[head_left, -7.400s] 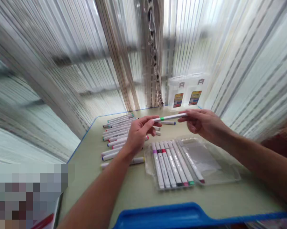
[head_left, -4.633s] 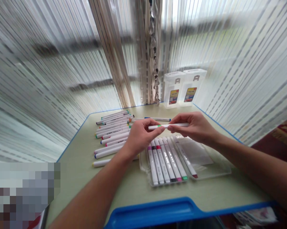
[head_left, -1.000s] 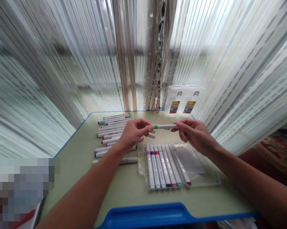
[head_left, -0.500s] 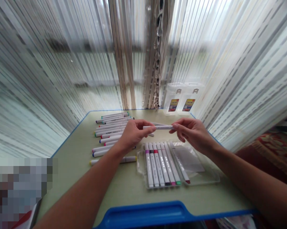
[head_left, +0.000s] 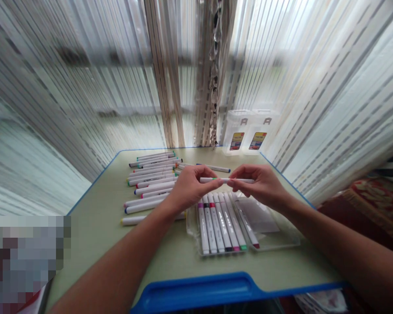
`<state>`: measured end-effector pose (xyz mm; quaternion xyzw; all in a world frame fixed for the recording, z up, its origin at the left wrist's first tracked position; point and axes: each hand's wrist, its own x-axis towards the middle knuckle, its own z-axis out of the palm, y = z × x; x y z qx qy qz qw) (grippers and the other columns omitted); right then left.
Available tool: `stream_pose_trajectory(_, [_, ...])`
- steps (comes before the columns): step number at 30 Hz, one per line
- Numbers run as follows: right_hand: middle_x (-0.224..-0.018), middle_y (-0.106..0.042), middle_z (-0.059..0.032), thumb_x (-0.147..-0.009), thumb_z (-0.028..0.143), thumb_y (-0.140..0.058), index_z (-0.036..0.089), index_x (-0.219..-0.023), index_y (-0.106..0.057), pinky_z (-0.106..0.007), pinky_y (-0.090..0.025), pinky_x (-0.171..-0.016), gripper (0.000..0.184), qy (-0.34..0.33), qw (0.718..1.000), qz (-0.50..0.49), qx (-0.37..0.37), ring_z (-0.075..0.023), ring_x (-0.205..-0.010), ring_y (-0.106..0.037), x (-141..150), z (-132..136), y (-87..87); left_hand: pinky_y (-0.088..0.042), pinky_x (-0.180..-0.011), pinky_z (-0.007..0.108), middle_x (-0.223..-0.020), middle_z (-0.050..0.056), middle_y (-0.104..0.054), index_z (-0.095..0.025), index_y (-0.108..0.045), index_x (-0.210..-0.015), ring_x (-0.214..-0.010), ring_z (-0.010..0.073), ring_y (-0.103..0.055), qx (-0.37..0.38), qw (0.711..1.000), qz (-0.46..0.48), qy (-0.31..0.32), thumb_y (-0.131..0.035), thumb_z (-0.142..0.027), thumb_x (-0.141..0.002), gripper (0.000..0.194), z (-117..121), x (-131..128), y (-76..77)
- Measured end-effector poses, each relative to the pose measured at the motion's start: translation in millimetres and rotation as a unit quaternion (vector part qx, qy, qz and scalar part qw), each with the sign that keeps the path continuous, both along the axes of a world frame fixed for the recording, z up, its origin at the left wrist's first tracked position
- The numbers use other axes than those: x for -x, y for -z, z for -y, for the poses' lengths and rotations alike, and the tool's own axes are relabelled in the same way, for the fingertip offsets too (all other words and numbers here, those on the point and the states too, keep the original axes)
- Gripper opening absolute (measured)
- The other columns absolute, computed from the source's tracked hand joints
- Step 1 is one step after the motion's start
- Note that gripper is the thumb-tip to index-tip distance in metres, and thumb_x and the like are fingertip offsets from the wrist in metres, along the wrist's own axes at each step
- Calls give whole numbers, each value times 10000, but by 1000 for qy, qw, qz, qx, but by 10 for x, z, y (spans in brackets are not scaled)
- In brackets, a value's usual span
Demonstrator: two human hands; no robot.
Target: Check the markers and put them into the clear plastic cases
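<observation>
Both hands hold one white marker (head_left: 227, 180) with a green band level above the table. My left hand (head_left: 189, 188) pinches its left end and my right hand (head_left: 259, 185) pinches its right end. Just below them lies an open clear plastic case (head_left: 281, 237) with several white markers (head_left: 221, 222) side by side in its left half. A row of loose white markers (head_left: 150, 181) with coloured caps lies on the table to the left of my left hand.
The pale green table (head_left: 101, 218) has a blue rim, with a blue handle-like edge (head_left: 196, 292) at the front. Two clear marker boxes (head_left: 247, 131) stand at the back right. One lone marker (head_left: 214, 168) lies behind the hands. Striped sheer curtains surround the table.
The hands have come a little closer together on the marker and lowered it slightly towards the case. The view has shifted slightly.
</observation>
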<state>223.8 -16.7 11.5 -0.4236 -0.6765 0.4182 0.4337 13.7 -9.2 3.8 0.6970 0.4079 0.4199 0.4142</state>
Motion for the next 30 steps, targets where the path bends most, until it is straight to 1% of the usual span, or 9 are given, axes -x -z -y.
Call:
stream_pose_trajectory(3, [-608, -689, -48, -677, 479, -873, 159, -720, -748, -218, -407, -437, 346, 6, 998, 37, -44, -114, -495, -550, -2, 9, 11, -426, -616, 242, -746, 47, -713, -124, -757, -789, -686, 151, -610, -30, 999, -24, 8, -794, -391, -765, 271, 22, -23, -15])
stream_pose_trajectory(5, [-623, -690, -48, -694, 494, -858, 162, -719, -754, -229, -413, -461, 348, 11, 996, 56, -69, -120, -513, -550, -7, 9, 18, -435, -640, 249, -760, 54, -725, -128, -769, -800, -710, 162, -626, -42, 998, -36, 11, -775, -387, -789, 259, 35, -31, -32])
stream_pose_trajectory(9, [-614, -676, -39, -697, 518, -848, 165, -720, -760, -231, -390, -462, 365, 16, 993, 77, -91, -120, -514, -531, -15, 3, 26, -441, -652, 257, -796, 65, -744, -138, -794, -847, -730, 173, -637, -50, 997, -47, 24, -754, -405, -814, 272, 57, -35, -61])
stream_pose_trajectory(12, [-619, -679, -39, -700, 508, -850, 162, -721, -761, -228, -387, -469, 358, 20, 991, 84, -99, -118, -524, -535, -19, -5, 29, -432, -630, 249, -797, 63, -740, -141, -801, -887, -705, 158, -616, -46, 997, -46, 36, -742, -402, -828, 274, 57, -33, -53])
stream_pose_trajectory(17, [-676, -722, -56, -736, 472, -834, 157, -795, -770, -234, -462, -507, 328, 6, 996, 50, -73, -138, -570, -617, -22, -7, 27, -422, -568, 238, -739, 42, -693, -122, -780, -947, -604, 117, -540, -11, 999, 0, 51, -699, -345, -857, 254, 17, -17, -10])
stream_pose_trajectory(19, [-690, -731, -63, -770, 441, -813, 148, -844, -777, -228, -466, -497, 305, -6, 998, 33, -61, -138, -578, -631, -24, -1, 23, -416, -552, 234, -694, 23, -661, -113, -771, -940, -576, 106, -521, -1, 999, 21, 47, -698, -318, -848, 236, -7, -3, -7])
stream_pose_trajectory(24, [-679, -733, -65, -789, 385, -803, 133, -915, -795, -201, -374, -405, 282, -27, 999, -11, -22, -81, -463, -514, -31, 17, 11, -385, -521, 226, -612, -4, -599, -104, -767, -912, -534, 93, -499, 14, 998, 49, 28, -686, -274, -830, 205, -59, 55, -22])
stream_pose_trajectory(27, [-708, -741, -72, -805, 379, -792, 139, -972, -802, -207, -371, -398, 293, -35, 999, -31, -2, -72, -449, -480, -41, 20, 6, -376, -517, 225, -605, -3, -599, -111, -763, -865, -527, 89, -495, 23, 997, 67, 19, -694, -271, -815, 182, -79, 91, -23])
stream_pose_trajectory(30, [-738, -747, -69, -832, 354, -777, 165, -1030, -802, -211, -379, -416, 274, -44, 998, -55, 6, -69, -459, -480, -62, 11, 15, -374, -517, 227, -598, -4, -594, -113, -755, -846, -525, 90, -495, 38, 995, 89, 9, -711, -284, -796, 183, -98, 121, -22])
